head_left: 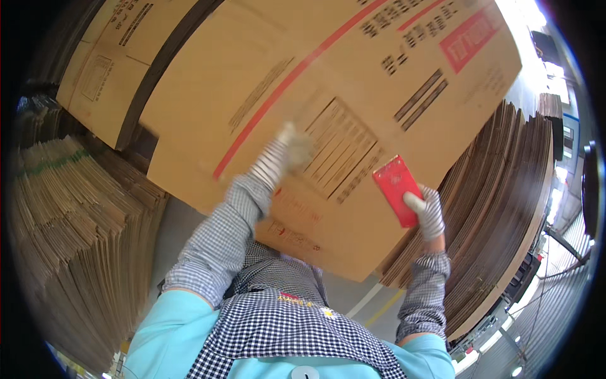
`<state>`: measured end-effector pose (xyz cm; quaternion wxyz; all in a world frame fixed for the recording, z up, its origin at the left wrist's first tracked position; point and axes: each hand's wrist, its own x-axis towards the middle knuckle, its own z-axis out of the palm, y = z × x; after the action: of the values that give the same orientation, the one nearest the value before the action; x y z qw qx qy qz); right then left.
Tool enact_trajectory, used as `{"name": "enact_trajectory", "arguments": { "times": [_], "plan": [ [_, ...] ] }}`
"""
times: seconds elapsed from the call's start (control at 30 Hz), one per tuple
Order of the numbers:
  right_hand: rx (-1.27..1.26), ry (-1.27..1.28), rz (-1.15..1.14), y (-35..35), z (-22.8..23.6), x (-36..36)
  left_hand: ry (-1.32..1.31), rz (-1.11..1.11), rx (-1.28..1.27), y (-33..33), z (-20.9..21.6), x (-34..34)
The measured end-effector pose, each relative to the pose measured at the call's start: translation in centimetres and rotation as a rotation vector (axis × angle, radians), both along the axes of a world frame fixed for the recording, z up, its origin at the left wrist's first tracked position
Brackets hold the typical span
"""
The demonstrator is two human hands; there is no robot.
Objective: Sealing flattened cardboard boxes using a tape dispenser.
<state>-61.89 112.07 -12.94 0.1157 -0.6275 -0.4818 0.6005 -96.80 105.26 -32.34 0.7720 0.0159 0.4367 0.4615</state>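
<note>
A large flat cardboard sheet (265, 82) with red and black print lies in front of me. My left hand (298, 150), in a pale glove, is over the sheet beside a printed table of lines. Motion blurs its fingers, and I cannot tell whether it touches the cardboard. Near the sheet's right edge, my right hand (428, 210), also gloved, grips a red flat rectangular object (395, 189) by its lower end, thumb on top. What kind of object this is, I cannot make out.
Stacked cardboard sheets (82, 234) rise on the left. Another tall stack (499, 208) stands close on the right. A second printed cardboard sheet (104, 69) lies at the far left, past a dark gap. Grey floor (360, 303) with painted lines shows below the sheet.
</note>
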Motion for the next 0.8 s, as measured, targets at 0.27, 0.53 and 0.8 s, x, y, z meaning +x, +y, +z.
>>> {"name": "enact_trajectory", "arguments": {
  "times": [0.27, 0.53, 0.8],
  "plan": [
    [0.147, 0.083, 0.105, -5.1, -1.5, -1.4, -0.615, -0.003, 0.277, -1.6, 9.8, 11.1],
    [0.198, -0.021, 0.254, -2.8, -3.6, -4.5, 0.23, -0.098, -0.02, 3.3, 7.0, 8.6],
    [0.156, -0.49, 0.513, 7.7, -12.7, -2.6, 2.154, -0.078, 0.182, 11.5, -3.8, -5.5]
  ]
}}
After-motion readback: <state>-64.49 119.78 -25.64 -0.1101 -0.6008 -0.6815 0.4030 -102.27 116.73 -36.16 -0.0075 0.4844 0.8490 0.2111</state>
